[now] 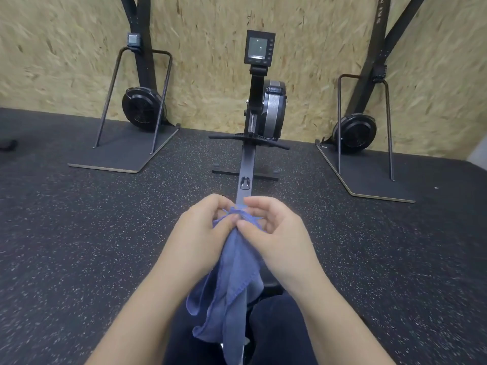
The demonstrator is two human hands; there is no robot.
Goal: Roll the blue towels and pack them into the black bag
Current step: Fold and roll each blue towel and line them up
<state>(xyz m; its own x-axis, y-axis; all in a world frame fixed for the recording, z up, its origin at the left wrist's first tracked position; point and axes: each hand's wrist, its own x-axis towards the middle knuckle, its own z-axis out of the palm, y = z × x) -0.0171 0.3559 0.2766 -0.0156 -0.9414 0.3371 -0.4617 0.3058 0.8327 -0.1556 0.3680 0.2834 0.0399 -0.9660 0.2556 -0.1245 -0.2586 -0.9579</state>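
A blue towel (232,283) hangs bunched from both hands in front of me and drapes down over my dark-clad legs. My left hand (203,230) pinches its top edge from the left. My right hand (274,233) pinches the same edge from the right, thumb against fingers, the two hands nearly touching. The towel's top corner shows between the fingertips. The black bag is not in view.
A rowing machine (263,109) stands straight ahead, its rail (246,164) running toward me under the towel. Two ski-type trainers on flat platforms stand at left (123,151) and right (369,169) against a chipboard wall. Speckled black rubber floor (105,233) lies all around.
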